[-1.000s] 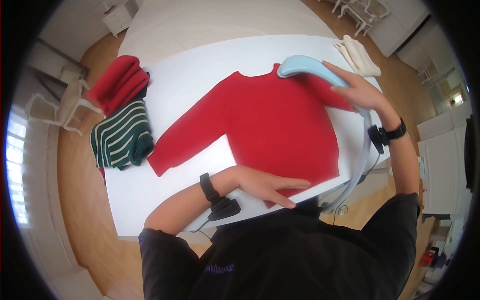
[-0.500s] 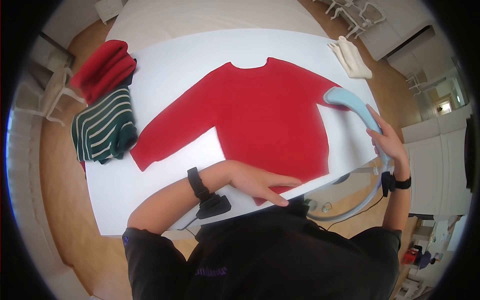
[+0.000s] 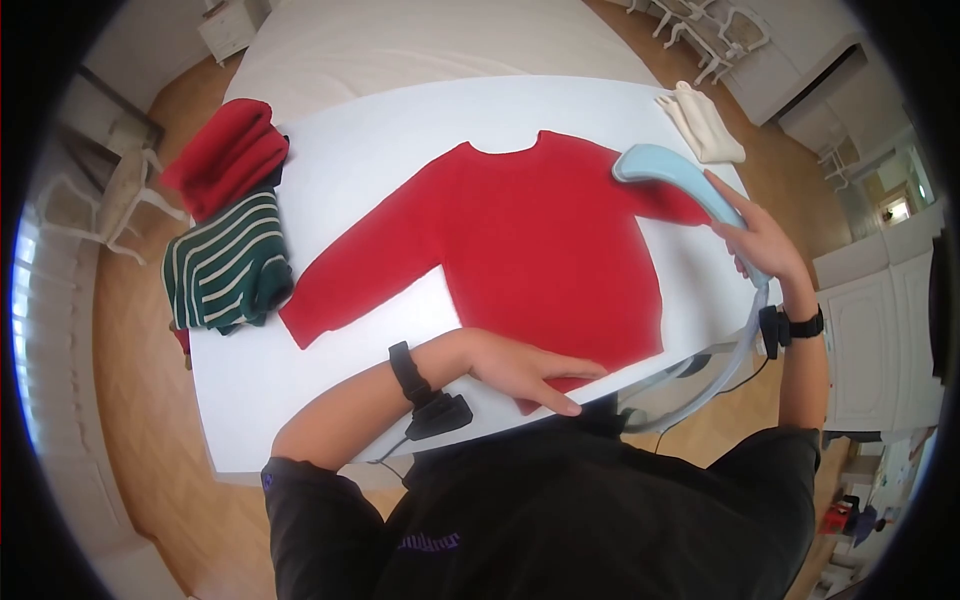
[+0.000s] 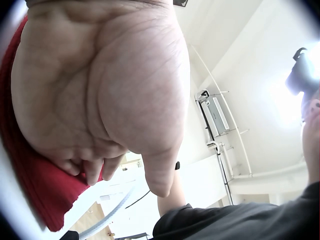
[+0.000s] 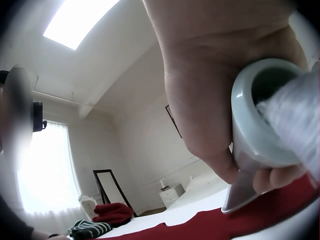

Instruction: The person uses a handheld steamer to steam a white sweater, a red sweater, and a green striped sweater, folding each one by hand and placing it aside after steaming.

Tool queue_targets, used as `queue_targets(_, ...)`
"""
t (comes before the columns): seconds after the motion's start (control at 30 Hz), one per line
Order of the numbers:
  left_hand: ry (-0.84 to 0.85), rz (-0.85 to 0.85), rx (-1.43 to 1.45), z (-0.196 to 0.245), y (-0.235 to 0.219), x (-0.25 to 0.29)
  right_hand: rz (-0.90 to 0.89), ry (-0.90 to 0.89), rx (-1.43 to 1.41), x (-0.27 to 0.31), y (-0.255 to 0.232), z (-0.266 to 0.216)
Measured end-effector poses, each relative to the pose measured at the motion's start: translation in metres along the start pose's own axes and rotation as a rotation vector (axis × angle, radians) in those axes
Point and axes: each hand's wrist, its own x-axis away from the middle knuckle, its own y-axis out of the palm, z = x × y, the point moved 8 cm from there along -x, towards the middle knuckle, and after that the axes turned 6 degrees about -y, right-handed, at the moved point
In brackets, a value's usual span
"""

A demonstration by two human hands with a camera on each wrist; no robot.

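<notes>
A red sweater (image 3: pixel 550 240) lies spread on the white table (image 3: pixel 370 140), neckline away from me and its left-hand sleeve stretched outward. My right hand (image 3: pixel 765 242) grips the handle of a light blue garment steamer (image 3: pixel 660 165), whose head is over the right-hand shoulder and upper sleeve. In the right wrist view the fingers wrap round the steamer's handle (image 5: pixel 242 115), where the hose (image 5: pixel 295 115) enters. My left hand (image 3: pixel 515 370) rests at the sweater's bottom hem by the near table edge, fingers extended and thumb apart.
A folded red garment (image 3: pixel 228 155) and a green striped garment (image 3: pixel 228 262) are stacked at the table's left edge. A cream folded cloth (image 3: pixel 703 125) lies at the far right corner. The grey steamer hose (image 3: pixel 725 375) loops down past the near right edge.
The steamer went from beside the neckline out along the right-hand sleeve, then partway back toward the shoulder, the right hand moving with it. The left hand stayed at the hem.
</notes>
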Motion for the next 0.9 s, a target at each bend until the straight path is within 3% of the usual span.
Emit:
queue_targets(0.07,-0.043,-0.082,0.061,0.006,0.004,0.004,-0.084,0.001,0.013,0.018,0.008,-0.01)
queue_targets(0.2,-0.01,-0.063,0.039,-0.002,0.003,-0.002,-0.132,-0.017,0.106,0.02,0.018,-0.016)
queue_targets(0.27,0.11,0.0,0.031,-0.004,-0.001,-0.008,-0.139,-0.039,0.091,0.001,0.021,-0.015)
queue_targets(0.37,-0.022,-0.039,0.006,-0.001,0.0,0.0,-0.151,-0.05,0.087,-0.026,0.026,-0.035)
queue_targets(0.53,-0.039,-0.048,0.035,0.006,0.0,0.005,-0.09,-0.132,0.103,-0.065,0.034,-0.043)
queue_targets(0.63,-0.029,-0.054,0.044,0.006,-0.002,0.006,-0.044,-0.104,0.057,-0.037,0.019,-0.048)
queue_targets(0.7,-0.001,-0.061,0.069,0.008,0.0,0.005,-0.027,-0.122,0.045,-0.007,0.006,-0.027)
queue_targets(0.9,0.054,0.021,-0.011,0.0,-0.008,0.001,0.05,0.072,0.029,0.073,-0.011,0.054)
